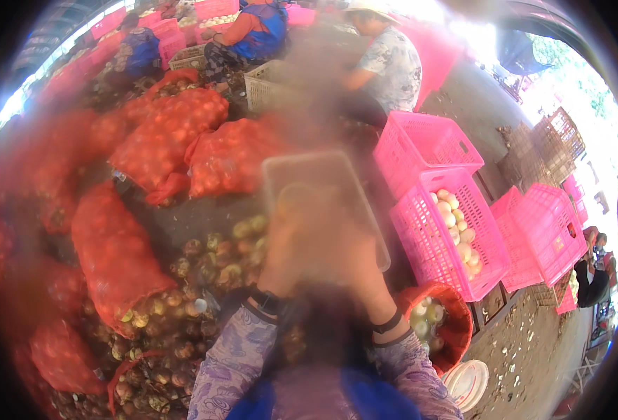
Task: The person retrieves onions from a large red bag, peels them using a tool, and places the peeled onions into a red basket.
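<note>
My left hand (286, 257) and my right hand (359, 260) come together in front of me, over a pale rectangular tray or basket (368, 222). A smear across the middle of the view blurs both hands. Their fingers and anything between them cannot be made out. Loose onions (228, 255) lie on the ground just left of my left hand. To the right of my right wrist stands a red tub (458, 329), with peeled onions (428, 315) inside it.
Red mesh sacks of onions (116, 255) crowd the left side. Pink crates (487, 241) stand at the right, one holding peeled onions (463, 238). A white bucket (467, 385) sits near the red tub. Another person (389, 59) sits ahead, beside a beige crate (260, 89).
</note>
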The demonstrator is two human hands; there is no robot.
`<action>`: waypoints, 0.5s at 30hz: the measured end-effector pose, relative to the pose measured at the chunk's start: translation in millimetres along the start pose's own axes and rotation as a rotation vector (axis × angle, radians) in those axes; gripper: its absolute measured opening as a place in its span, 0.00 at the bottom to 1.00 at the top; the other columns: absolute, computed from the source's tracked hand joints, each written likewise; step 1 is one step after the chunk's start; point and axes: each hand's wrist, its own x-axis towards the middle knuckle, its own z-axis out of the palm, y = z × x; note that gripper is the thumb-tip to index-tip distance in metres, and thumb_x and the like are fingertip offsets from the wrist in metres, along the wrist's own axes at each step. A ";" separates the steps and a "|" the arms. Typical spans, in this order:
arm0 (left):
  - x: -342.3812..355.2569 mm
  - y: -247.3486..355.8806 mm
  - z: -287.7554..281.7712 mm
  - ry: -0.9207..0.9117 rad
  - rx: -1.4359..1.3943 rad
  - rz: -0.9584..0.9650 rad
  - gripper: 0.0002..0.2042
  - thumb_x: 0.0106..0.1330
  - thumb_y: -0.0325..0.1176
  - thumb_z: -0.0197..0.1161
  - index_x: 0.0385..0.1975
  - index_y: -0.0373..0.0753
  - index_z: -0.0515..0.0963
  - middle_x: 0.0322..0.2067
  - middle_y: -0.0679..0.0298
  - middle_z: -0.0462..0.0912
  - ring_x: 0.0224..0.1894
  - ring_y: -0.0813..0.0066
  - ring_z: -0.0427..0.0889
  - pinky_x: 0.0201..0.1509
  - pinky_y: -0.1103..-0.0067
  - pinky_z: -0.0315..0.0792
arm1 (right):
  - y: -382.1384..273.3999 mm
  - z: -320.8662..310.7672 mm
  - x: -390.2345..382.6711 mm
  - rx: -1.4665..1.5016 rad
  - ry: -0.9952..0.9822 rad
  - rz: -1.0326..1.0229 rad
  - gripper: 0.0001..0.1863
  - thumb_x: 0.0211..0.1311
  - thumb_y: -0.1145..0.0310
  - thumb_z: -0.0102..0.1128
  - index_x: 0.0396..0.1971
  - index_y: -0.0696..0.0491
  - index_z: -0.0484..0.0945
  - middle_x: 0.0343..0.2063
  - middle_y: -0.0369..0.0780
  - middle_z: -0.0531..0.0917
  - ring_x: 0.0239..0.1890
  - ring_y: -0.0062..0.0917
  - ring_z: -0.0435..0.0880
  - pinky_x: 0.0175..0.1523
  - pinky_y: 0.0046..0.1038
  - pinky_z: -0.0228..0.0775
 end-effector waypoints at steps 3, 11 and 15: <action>-0.7 0.6 4.9 0.015 0.050 -0.006 0.25 0.62 0.40 0.70 0.57 0.39 0.72 0.49 0.65 0.79 0.50 0.72 0.78 0.56 0.73 0.75 | 10.6 12.5 5.6 -0.130 0.021 -0.051 0.16 0.70 0.69 0.50 0.54 0.58 0.75 0.46 0.44 0.81 0.43 0.32 0.82 0.48 0.32 0.77; 0.6 -22.2 -31.4 0.277 0.482 0.169 0.24 0.60 0.32 0.68 0.56 0.37 0.71 0.48 0.64 0.79 0.47 0.72 0.79 0.52 0.75 0.76 | 5.6 20.7 7.6 -0.167 -0.021 -0.067 0.17 0.70 0.68 0.49 0.55 0.58 0.74 0.47 0.47 0.81 0.44 0.36 0.83 0.48 0.35 0.76; 1.6 -18.8 1.1 0.183 0.275 0.145 0.24 0.58 0.27 0.68 0.55 0.35 0.71 0.46 0.63 0.79 0.46 0.73 0.79 0.51 0.76 0.76 | 14.8 13.3 3.4 -0.206 -0.014 -0.047 0.17 0.70 0.68 0.49 0.55 0.58 0.74 0.48 0.49 0.81 0.44 0.37 0.83 0.48 0.37 0.76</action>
